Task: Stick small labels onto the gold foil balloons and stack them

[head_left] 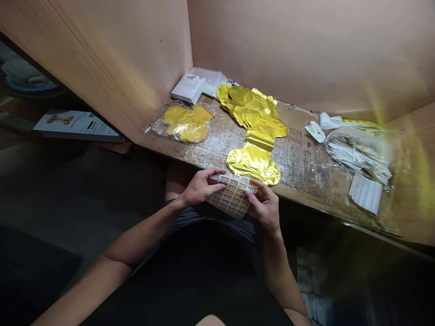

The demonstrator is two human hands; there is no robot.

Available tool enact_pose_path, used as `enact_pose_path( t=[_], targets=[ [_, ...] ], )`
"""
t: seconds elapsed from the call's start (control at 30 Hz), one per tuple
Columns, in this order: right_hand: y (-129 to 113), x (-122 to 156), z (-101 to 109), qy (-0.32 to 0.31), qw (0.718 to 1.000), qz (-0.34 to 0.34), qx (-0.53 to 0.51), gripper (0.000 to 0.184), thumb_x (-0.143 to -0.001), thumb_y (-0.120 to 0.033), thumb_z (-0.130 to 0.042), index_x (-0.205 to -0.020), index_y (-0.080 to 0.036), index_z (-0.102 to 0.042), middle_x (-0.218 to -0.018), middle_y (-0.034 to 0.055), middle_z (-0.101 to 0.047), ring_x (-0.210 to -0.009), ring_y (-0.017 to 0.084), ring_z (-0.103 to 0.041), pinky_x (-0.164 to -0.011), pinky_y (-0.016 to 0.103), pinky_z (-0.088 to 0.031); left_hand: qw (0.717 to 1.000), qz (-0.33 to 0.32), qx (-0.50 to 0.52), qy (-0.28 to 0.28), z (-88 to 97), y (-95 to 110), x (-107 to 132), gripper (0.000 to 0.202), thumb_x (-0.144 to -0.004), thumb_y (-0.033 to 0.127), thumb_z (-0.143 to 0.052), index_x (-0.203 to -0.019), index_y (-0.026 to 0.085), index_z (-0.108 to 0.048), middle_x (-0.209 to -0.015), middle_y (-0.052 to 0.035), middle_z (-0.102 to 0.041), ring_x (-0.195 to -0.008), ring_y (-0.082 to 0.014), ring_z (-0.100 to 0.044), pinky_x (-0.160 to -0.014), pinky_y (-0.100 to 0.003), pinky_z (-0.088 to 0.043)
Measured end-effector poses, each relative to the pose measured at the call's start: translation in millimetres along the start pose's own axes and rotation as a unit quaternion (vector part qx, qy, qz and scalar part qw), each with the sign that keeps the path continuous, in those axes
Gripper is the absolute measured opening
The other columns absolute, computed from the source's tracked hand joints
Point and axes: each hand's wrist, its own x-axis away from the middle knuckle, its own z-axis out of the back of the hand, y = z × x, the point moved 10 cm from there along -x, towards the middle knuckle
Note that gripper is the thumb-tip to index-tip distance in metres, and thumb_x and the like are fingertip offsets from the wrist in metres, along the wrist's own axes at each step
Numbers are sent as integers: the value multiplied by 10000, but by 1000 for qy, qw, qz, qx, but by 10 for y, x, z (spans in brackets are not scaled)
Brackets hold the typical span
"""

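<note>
The fingers of the left hand [200, 188] and right hand [263, 208] grip opposite edges of a sheet of small printed stickers [233, 195], held just in front of a gold foil balloon [254, 165] on the surface [159, 147].

A plywood left wall [95, 68] meets a pinkish back wall [306, 50] at a corner above a worn wooden desk [159, 147], with dim floor [68, 190] below.
</note>
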Motion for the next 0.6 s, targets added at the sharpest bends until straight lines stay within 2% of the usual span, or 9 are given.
enact_pose_path(
  t=[0.1, 0.2, 0.27, 0.33, 0.37, 0.43, 0.5, 0.6],
  targets=[
    [-47, 22, 68, 4, 999, 4, 44, 355, -859, -477, -840, -1076, -207, -765, -946, 82, -806, -828, 247, -771, -743, 382, -646, 1000, 15, -26, 4, 54, -36, 11, 321, -809, 328, -846, -1050, 124, -783, -868, -58, -779, -739, -173, -727, -650, -239, -566],
    [-219, 26, 81, -18, 987, 48, 152, 289, -911, -493, -782, -1002, -219, -767, -971, 86, -798, -860, 265, -763, -776, 418, -636, 998, -8, -62, 5, 80, 44, 32, 243, -842, 335, -817, -974, 134, -789, -806, -45, -765, -701, -165, -706, -603, -231, -523],
    [-463, 35, 83, -3, 953, 128, 276, 328, -915, -512, -776, -1093, -237, -767, -1093, 110, -775, -1008, 305, -736, -886, 479, -610, 994, -39, -107, 1, 55, 155, 57, 199, -865, 306, -790, -990, 151, -796, -846, -41, -782, -746, -171, -721, -647, -241, -534],
    [-717, 74, 3, 9, 897, 221, 381, 440, -901, -507, -798, -1250, -248, -730, -1260, 138, -726, -1193, 345, -669, -1038, 542, -534, 986, -71, -153, -14, -18, 270, 89, 169, -887, 269, -758, -1017, 170, -801, -892, -36, -799, -792, -176, -738, -705, -253, -548],
    [-793, 92, -84, -7, 873, 256, 415, 464, -910, -482, -798, -1300, -248, -705, -1293, 141, -713, -1229, 348, -649, -1090, 557, -490, 981, -84, -170, -27, -71, 318, 105, 166, -895, 256, -745, -1030, 177, -800, -908, -34, -805, -809, -179, -745, -727, -259, -554],
    [-817, 111, -292, -80, 847, 285, 442, 329, -968, -385, -742, -1258, -235, -706, -1195, 121, -747, -1144, 311, -680, -1095, 524, -472, 974, -104, -193, -50, -165, 387, 136, 158, -907, 240, -727, -1039, 187, -795, -933, -32, -811, -845, -186, -758, -768, -270, -564],
    [-770, 105, -414, -139, 849, 272, 430, 135, -1007, -294, -675, -1110, -223, -727, -1018, 84, -770, -971, 257, -708, -979, 433, -521, 974, -106, -192, -61, -211, 406, 151, 174, -912, 235, -725, -1073, 193, -775, -947, -32, -808, -872, -191, -764, -795, -278, -571],
    [-687, 49, -399, -154, 890, 214, 372, 78, -999, -264, -668, -971, -213, -720, -895, 49, -762, -807, 206, -699, -791, 332, -534, 989, -75, -126, -34, -139, 359, 127, 398, -883, 275, -791, -1253, 209, -659, -1036, -51, -789, -921, -201, -767, -760, -273, -576]
  ],
)
